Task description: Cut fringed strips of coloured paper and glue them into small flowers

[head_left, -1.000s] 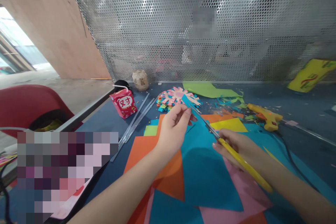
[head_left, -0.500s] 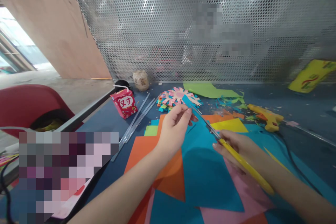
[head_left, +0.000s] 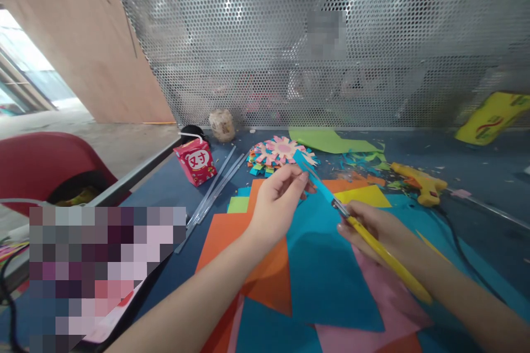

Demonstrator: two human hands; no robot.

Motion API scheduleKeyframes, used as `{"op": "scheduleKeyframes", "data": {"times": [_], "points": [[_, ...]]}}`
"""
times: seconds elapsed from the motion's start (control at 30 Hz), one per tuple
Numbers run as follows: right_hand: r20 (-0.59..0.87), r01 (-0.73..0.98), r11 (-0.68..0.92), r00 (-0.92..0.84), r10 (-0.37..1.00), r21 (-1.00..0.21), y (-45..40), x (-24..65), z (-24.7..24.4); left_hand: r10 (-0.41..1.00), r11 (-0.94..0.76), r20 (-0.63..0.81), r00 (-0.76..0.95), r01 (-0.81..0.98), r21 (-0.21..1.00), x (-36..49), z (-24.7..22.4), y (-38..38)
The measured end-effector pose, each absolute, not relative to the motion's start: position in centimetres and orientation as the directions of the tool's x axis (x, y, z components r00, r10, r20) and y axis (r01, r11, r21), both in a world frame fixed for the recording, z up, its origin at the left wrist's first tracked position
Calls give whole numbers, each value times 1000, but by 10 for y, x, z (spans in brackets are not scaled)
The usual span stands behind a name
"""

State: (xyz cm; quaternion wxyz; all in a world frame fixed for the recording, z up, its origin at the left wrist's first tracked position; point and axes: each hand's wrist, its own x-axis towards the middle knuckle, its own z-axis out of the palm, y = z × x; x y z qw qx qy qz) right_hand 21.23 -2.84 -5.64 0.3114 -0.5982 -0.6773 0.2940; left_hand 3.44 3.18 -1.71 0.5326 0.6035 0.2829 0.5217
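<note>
My left hand [head_left: 281, 198] pinches a narrow strip of blue paper [head_left: 310, 170] between thumb and fingers, above the middle of the table. In my right hand [head_left: 368, 226] are yellow-handled scissors [head_left: 385, 256], their blades pointing up and left along the strip, close to my left fingers. The strip partly covers the blades. Below both hands lie overlapping sheets: a blue sheet [head_left: 331, 270] on top, with an orange sheet [head_left: 265, 281] to its left and a pink sheet [head_left: 397, 303] to its right. Fringed paper flowers [head_left: 281, 149] sit just beyond my left hand.
A yellow glue gun [head_left: 422, 182] lies at the right among paper scraps. At the left stand a red drink carton [head_left: 196, 161] and clear glue sticks [head_left: 213, 198]. A perforated metal panel [head_left: 248, 38] closes off the back. Green paper [head_left: 331, 140] lies before it.
The blue strip has shifted slightly right and now lies over more of the scissor blades. My left hand has moved a little to the right.
</note>
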Motion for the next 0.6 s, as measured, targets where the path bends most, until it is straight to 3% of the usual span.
{"op": "scheduleKeyframes", "data": {"times": [0.6], "points": [[-9, 596, -16, 16, 1000, -803, -39, 200, -46, 903, -270, 320, 288, -200, 942, 32, -19, 35]]}}
